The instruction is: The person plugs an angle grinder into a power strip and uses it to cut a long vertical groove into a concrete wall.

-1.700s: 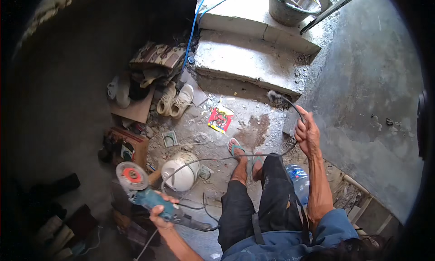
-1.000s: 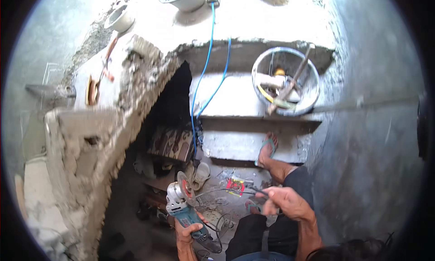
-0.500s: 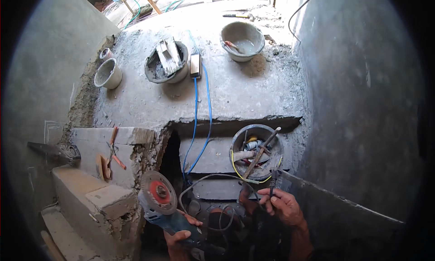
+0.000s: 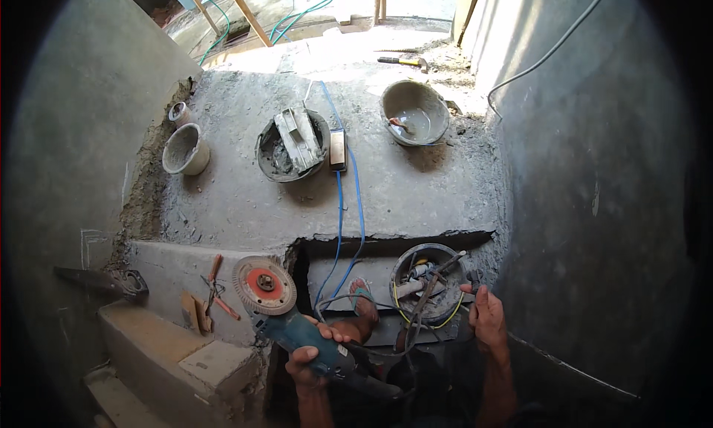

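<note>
Indoors, among rough concrete steps [image 4: 377, 274], a person grips a teal angle grinder [image 4: 286, 331] in the left hand [image 4: 304, 362], fingers and thumb wrapped around its body. The chief hazard looks to be the tool's slack cord [image 4: 345, 296], which loops in front of a sandalled foot [image 4: 363, 303] on a step; a snag there could trip the wearer or jerk the grinder. With the toothed disc [image 4: 249, 290] exposed, a stumble might also bring its edge against skin or the nearby concrete ledge [image 4: 167, 257]. The grinder lies across the left palm, its disc end beyond the fingers, up and to the left, its tail slanting back toward the dark clothing. Well apart, the right hand [image 4: 487, 320] is curled, apparently pinching a dark plug-like end [image 4: 474, 278], though dim light makes that hard to confirm. It sits just beside a bucket [image 4: 429, 247] of tools. On the landing [image 4: 230, 205], a small power box [image 4: 339, 151] with blue cable [image 4: 360, 212] rests beside a mortar tub [image 4: 293, 177].
</note>
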The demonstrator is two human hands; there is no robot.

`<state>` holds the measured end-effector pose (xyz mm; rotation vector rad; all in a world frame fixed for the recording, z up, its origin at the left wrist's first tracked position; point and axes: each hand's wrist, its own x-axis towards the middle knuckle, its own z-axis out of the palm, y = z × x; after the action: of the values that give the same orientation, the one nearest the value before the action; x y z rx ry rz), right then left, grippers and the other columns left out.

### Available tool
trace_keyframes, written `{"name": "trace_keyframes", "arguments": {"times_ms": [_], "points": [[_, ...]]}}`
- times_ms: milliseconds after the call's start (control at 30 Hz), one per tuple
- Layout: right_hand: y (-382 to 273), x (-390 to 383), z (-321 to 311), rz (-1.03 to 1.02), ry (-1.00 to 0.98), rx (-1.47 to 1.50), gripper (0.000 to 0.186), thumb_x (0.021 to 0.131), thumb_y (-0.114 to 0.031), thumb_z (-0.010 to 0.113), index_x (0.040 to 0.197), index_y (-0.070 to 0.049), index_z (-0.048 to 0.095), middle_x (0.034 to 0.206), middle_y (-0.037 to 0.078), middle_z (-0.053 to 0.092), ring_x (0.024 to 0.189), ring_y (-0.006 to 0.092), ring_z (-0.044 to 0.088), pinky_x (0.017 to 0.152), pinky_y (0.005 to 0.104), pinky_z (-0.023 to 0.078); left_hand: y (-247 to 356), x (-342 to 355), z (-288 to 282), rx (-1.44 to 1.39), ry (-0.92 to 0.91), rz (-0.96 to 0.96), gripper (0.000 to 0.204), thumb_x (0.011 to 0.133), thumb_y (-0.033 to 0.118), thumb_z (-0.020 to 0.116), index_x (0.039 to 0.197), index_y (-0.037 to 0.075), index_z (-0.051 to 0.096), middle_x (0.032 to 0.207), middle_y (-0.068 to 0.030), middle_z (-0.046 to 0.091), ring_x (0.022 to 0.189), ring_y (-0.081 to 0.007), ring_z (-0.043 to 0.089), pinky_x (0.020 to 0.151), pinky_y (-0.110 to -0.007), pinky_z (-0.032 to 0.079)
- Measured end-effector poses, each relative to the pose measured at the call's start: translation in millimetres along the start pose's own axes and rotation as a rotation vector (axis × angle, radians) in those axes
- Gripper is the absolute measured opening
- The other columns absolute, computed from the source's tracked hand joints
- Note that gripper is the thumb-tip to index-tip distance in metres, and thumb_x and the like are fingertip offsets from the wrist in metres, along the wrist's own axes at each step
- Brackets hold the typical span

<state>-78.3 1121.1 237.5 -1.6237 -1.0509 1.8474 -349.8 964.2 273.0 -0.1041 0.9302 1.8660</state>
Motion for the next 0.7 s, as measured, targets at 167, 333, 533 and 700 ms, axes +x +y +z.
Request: {"name": "trace_keyframes", "arguments": {"times_ms": [167,333,533,700], "points": [[-65,6,39,-0.012,0.107,0.004,0.033,0.109,-0.03,0.045,0.108,-0.003,0.062,0.061,-0.005,0.05,0.051,0.0015,0.037,0.049,0.0188,0.028,43,46,17,0.011,0.01,-0.094,0.051,0.072,0.016,0.065,0.118,0.001,0.049,0.095,-0.0163,0.062,0.099,-0.0381,0.067,0.1,-0.057,0.051],[-113,20,53,-0.144,0.209,-0.049,0.028,0.108,-0.025,0.045,0.109,-0.002,0.062,0.069,-0.003,0.052,0.06,0.0023,0.04,0.053,0.021,0.032,93,77,34,0.086,0.063,-0.209,0.046,0.073,0.016,0.066,0.114,0.0,0.051,0.096,-0.0144,0.062,0.114,-0.0424,0.064,0.109,-0.057,0.046],[-173,35,38,-0.336,0.404,-0.082,0.03,0.11,-0.028,0.043,0.11,-0.003,0.06,0.067,-0.006,0.037,0.059,0.0024,0.032,0.053,0.0218,0.028,119,107,65,0.123,0.013,-0.255,0.045,0.074,0.015,0.067,0.114,0.0,0.051,0.097,-0.0145,0.062,0.134,-0.0504,0.046,0.121,-0.061,0.025],[-233,57,39,-0.499,0.567,-0.024,0.029,0.11,-0.03,0.042,0.112,-0.006,0.059,0.067,-0.006,0.039,0.055,0.0019,0.032,0.051,0.02,0.027,105,120,84,0.121,0.009,-0.33,0.049,0.074,0.013,0.068,0.117,0.0,0.05,0.102,-0.017,0.063,0.136,-0.05,0.045,0.121,-0.061,0.024]]}}
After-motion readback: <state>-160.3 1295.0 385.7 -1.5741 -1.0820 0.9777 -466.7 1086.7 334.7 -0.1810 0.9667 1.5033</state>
